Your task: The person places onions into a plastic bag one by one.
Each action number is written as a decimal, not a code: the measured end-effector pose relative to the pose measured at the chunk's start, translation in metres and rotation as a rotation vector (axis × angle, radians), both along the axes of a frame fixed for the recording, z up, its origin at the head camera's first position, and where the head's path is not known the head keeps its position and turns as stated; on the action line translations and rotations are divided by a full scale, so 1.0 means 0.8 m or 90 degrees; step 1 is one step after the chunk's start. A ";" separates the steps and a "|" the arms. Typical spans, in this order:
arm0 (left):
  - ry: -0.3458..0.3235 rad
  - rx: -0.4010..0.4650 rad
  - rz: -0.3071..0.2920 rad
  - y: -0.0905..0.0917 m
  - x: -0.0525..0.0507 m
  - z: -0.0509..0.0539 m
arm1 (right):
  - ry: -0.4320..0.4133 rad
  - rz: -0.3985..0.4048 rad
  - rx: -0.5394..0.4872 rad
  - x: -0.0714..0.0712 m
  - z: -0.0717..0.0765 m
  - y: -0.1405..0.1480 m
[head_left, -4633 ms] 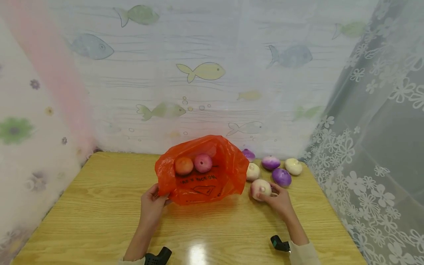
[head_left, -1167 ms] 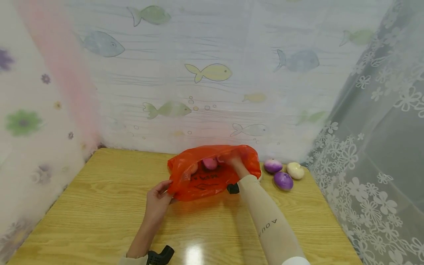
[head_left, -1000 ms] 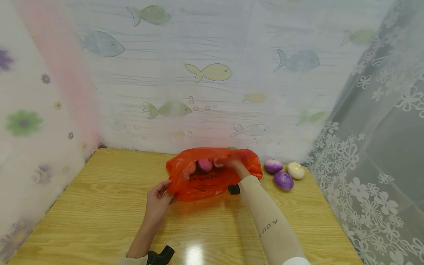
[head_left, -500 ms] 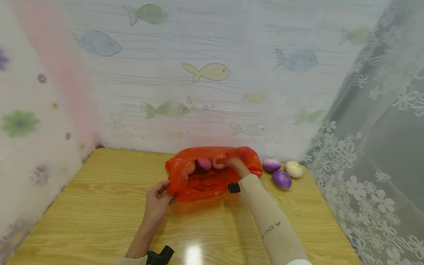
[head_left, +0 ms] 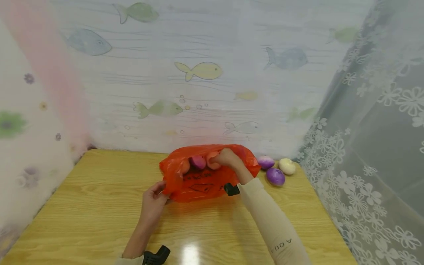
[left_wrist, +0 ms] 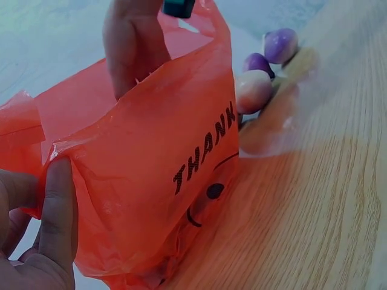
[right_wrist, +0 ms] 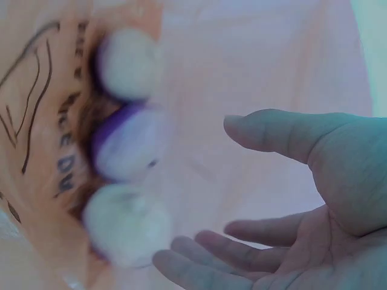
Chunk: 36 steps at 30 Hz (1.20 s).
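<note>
At far left a flower-printed cloth [head_left: 43, 162] hangs beside the wooden table [head_left: 99, 206]. The left forearm slants up and rightward from the bottom edge, a black device [head_left: 157, 255] at its wrist, and the left hand [head_left: 154, 198] pinches the near left rim of a red plastic bag [head_left: 188, 195] between thumb and fingers. The bag lies on the table with its mouth gaping toward the person, dark print showing inside. Three round vegetables sit in a row within it: a left one [head_left: 185, 166] tinted orange, a pink middle one [head_left: 198, 162], and a pale right one [head_left: 212, 162]. The right arm, in a cream sleeve [head_left: 271, 221] with dark lettering, reaches up and leftward, so that the right hand [head_left: 226, 157] is inside the mouth, beside the right one. In the right wrist view its thumb stands well apart from its loosely extended fingers, gripping nothing; whether a fingertip touches the vegetable I cannot tell. Right of the bag lie a purple-and-white vegetable [head_left: 265, 162], a purple one [head_left: 275, 177] nearer the person, and a cream one [head_left: 287, 166], before a lace curtain [head_left: 381, 206].
</note>
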<state>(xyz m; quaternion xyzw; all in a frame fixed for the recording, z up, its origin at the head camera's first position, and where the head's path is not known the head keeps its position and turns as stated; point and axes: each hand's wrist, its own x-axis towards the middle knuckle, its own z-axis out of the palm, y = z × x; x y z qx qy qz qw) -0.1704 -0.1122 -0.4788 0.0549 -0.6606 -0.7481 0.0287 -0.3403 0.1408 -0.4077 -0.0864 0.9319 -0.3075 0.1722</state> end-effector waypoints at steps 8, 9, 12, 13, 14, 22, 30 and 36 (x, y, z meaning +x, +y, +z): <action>-0.002 -0.012 0.008 -0.006 0.000 0.001 | 0.156 0.040 -0.067 0.128 0.067 -0.017; -0.006 -0.018 0.009 -0.007 0.001 0.000 | 0.163 0.038 -0.071 0.141 0.075 -0.014; -0.013 -0.027 0.011 -0.009 0.002 0.000 | 0.199 0.024 -0.117 0.174 0.100 0.000; -0.014 -0.029 0.012 -0.009 0.002 0.000 | 0.217 0.014 -0.137 0.182 0.109 0.007; -0.013 -0.031 0.012 -0.009 0.002 0.000 | 0.238 0.004 -0.152 0.187 0.115 0.014; -0.013 -0.029 0.024 -0.009 0.003 0.001 | 0.392 -0.084 -0.288 0.189 0.125 0.091; -0.012 -0.033 0.028 -0.010 0.002 0.004 | 0.488 -0.141 -0.382 0.169 0.079 0.165; -0.001 -0.018 0.033 -0.009 0.000 0.006 | 0.444 -0.232 -0.390 0.152 0.024 0.212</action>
